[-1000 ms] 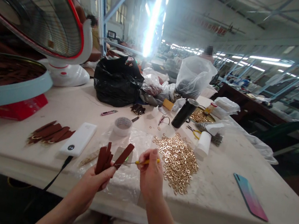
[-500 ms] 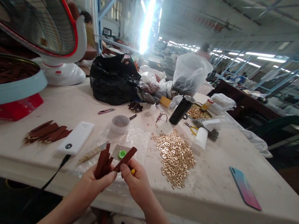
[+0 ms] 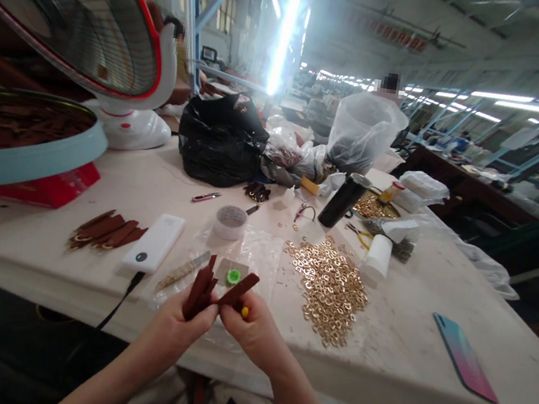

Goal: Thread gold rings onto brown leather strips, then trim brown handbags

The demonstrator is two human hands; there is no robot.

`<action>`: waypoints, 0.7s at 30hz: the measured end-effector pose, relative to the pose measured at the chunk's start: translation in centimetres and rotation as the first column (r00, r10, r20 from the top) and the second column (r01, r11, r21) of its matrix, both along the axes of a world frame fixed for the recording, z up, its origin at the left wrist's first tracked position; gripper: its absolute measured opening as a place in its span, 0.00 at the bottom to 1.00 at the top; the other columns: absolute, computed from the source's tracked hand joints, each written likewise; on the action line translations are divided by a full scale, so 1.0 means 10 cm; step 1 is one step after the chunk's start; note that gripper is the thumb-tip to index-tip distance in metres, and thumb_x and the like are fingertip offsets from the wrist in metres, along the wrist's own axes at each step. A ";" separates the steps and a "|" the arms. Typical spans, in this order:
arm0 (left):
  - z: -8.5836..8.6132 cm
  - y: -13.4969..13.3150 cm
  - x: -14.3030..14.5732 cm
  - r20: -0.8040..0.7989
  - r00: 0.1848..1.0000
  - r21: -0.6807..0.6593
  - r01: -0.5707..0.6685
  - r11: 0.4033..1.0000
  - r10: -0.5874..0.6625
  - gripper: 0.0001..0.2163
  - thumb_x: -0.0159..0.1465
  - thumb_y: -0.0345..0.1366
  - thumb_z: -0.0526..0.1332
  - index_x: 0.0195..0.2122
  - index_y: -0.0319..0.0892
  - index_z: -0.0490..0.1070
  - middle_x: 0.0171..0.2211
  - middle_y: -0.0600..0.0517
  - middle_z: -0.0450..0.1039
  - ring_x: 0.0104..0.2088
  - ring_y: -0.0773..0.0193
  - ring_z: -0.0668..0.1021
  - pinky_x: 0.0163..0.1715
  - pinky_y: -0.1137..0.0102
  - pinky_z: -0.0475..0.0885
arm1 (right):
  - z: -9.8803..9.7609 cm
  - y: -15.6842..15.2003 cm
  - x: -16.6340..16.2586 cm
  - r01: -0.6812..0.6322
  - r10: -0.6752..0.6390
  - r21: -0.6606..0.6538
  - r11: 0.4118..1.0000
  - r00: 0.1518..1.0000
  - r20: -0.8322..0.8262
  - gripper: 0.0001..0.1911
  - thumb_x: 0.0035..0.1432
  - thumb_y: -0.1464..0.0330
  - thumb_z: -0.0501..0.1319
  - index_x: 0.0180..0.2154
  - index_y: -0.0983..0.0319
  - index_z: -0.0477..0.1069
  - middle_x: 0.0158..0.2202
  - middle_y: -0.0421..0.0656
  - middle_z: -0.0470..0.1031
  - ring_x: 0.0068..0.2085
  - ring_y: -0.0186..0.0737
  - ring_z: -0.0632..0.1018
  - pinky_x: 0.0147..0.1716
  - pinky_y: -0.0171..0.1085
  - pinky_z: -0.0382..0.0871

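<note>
Several brown leather strips (image 3: 200, 288) stand bunched in my left hand (image 3: 186, 321), its fingers closed round them. My right hand (image 3: 252, 326) pinches a single brown leather strip (image 3: 240, 289), tilted up to the right. A small yellow-tipped thing (image 3: 244, 313) sticks out of the right hand; the rest of it is hidden. Both hands meet at the thumbs above the table's front edge. Just beyond them a green round piece (image 3: 233, 278) lies on a small square block. To the right is a heap of gold-coloured metal rings (image 3: 332, 291).
A white power bank (image 3: 156, 243) with a cable stands left, beside more strips with rings (image 3: 107, 233). A tape roll (image 3: 230, 222), a wrapped blade (image 3: 183, 271), a black cylinder (image 3: 344, 200) and a phone (image 3: 465, 356) lie around. A fan (image 3: 132, 126) and a blue-rimmed tray (image 3: 29, 158) are left.
The whole view has shifted, so the table things appear further right. Both hands still hold their strips, and the right hand's strip is tilted lower.
</note>
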State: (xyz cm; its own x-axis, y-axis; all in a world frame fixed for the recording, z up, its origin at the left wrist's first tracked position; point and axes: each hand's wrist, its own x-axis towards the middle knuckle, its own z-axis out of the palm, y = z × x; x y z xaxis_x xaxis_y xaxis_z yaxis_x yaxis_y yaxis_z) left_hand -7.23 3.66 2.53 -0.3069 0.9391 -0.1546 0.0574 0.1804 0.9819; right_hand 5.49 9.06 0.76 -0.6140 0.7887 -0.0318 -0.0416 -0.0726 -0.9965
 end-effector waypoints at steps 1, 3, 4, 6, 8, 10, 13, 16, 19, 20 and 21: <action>0.00 0.00 0.00 -0.004 1.000 0.010 -0.002 1.000 0.002 0.06 0.47 0.38 0.60 0.23 0.41 0.69 0.22 0.55 0.67 0.24 0.65 0.69 0.27 0.72 0.65 | 0.01 0.00 -0.02 0.000 0.000 -0.006 1.000 1.000 0.003 0.03 0.49 0.69 0.58 0.29 0.61 0.68 0.23 0.35 0.63 0.24 0.30 0.62 0.24 0.31 0.57; -0.02 -0.01 0.00 -0.015 0.999 0.019 -0.031 0.999 0.031 0.06 0.48 0.38 0.59 0.23 0.41 0.69 0.22 0.55 0.67 0.25 0.65 0.70 0.28 0.72 0.66 | 0.01 0.00 -0.08 -0.002 0.002 -0.005 1.000 1.000 0.007 0.03 0.49 0.69 0.58 0.29 0.62 0.67 0.22 0.35 0.62 0.23 0.30 0.61 0.24 0.31 0.57; -0.03 -0.02 0.00 -0.026 0.998 0.024 -0.052 0.998 0.052 0.06 0.48 0.38 0.59 0.24 0.41 0.69 0.22 0.54 0.68 0.26 0.64 0.71 0.29 0.71 0.67 | 0.00 0.00 -0.12 -0.003 0.003 0.002 1.000 1.000 0.003 0.03 0.49 0.69 0.58 0.29 0.62 0.67 0.23 0.35 0.63 0.24 0.30 0.62 0.24 0.31 0.57; -0.07 -0.02 -0.07 -0.057 0.995 0.035 -0.074 0.997 0.076 0.06 0.48 0.38 0.59 0.24 0.41 0.69 0.24 0.53 0.70 0.28 0.62 0.73 0.31 0.70 0.68 | -0.04 0.00 -0.19 -0.004 0.004 0.011 1.000 1.000 -0.009 0.04 0.49 0.69 0.58 0.30 0.62 0.67 0.25 0.36 0.64 0.25 0.31 0.63 0.26 0.32 0.59; -0.11 -0.03 -0.27 -0.123 0.988 0.021 -0.094 0.995 0.096 0.08 0.49 0.39 0.60 0.26 0.40 0.70 0.26 0.52 0.72 0.29 0.60 0.74 0.32 0.70 0.69 | -0.09 0.00 -0.24 -0.022 0.021 -0.016 1.000 0.999 -0.028 0.06 0.50 0.66 0.60 0.32 0.61 0.66 0.25 0.35 0.64 0.25 0.31 0.64 0.26 0.32 0.59; -0.15 -0.02 -0.61 -0.274 0.948 -0.018 -0.172 0.985 0.160 0.11 0.51 0.42 0.59 0.30 0.40 0.71 0.27 0.51 0.74 0.30 0.58 0.75 0.32 0.69 0.69 | -0.14 0.00 -0.25 -0.031 0.027 -0.060 0.998 0.998 -0.055 0.12 0.49 0.63 0.62 0.36 0.60 0.65 0.24 0.34 0.63 0.23 0.30 0.62 0.23 0.31 0.57; -0.17 -0.01 -1.29 -0.663 0.701 -0.041 -0.384 0.922 0.262 0.16 0.54 0.45 0.56 0.38 0.41 0.71 0.32 0.49 0.77 0.35 0.56 0.77 0.36 0.70 0.69 | -0.17 -0.01 -0.20 0.013 -0.015 -0.055 0.998 0.999 -0.037 0.17 0.50 0.59 0.62 0.40 0.59 0.64 0.25 0.35 0.63 0.23 0.31 0.62 0.23 0.31 0.56; -0.20 0.02 -1.88 -0.780 0.569 -0.076 -0.499 0.863 0.260 0.16 0.53 0.43 0.57 0.38 0.39 0.72 0.29 0.44 0.77 0.35 0.49 0.77 0.32 0.67 0.68 | -0.18 -0.07 -0.15 -0.011 0.009 0.026 1.000 0.997 0.078 0.13 0.53 0.59 0.60 0.37 0.60 0.67 0.26 0.37 0.64 0.25 0.32 0.64 0.25 0.33 0.57; -0.21 0.03 -2.12 -0.818 0.529 -0.107 -0.524 0.845 0.224 0.17 0.54 0.44 0.56 0.37 0.35 0.72 0.28 0.40 0.76 0.34 0.46 0.77 0.30 0.66 0.66 | -0.19 -0.15 -0.09 -0.092 0.073 0.096 0.991 0.981 0.181 0.08 0.54 0.62 0.59 0.35 0.60 0.68 0.27 0.38 0.67 0.27 0.34 0.66 0.26 0.33 0.58; -0.20 0.02 -2.11 -0.829 0.516 -0.107 -0.523 0.846 0.214 0.18 0.56 0.45 0.55 0.37 0.34 0.71 0.29 0.38 0.75 0.34 0.45 0.76 0.30 0.65 0.66 | -0.19 -0.16 -0.07 -0.096 0.071 0.112 0.989 0.976 0.203 0.07 0.55 0.63 0.59 0.34 0.60 0.68 0.26 0.38 0.67 0.27 0.34 0.66 0.26 0.33 0.58; -0.19 0.01 -2.06 -0.838 0.506 -0.100 -0.512 0.853 0.205 0.19 0.57 0.46 0.53 0.38 0.33 0.70 0.31 0.37 0.74 0.36 0.45 0.76 0.31 0.65 0.65 | -0.19 -0.17 -0.04 -0.088 0.060 0.122 0.989 0.974 0.217 0.06 0.55 0.64 0.58 0.34 0.60 0.68 0.26 0.38 0.67 0.27 0.34 0.66 0.26 0.33 0.58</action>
State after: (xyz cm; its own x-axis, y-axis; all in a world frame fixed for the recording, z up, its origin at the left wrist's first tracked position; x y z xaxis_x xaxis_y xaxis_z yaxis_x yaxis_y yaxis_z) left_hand -27.82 3.76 0.62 -0.7437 0.6637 0.0798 0.6179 0.6370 0.4609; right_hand 5.13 7.38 -1.14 -0.6613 0.7470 -0.0683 0.1728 0.0630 -0.9829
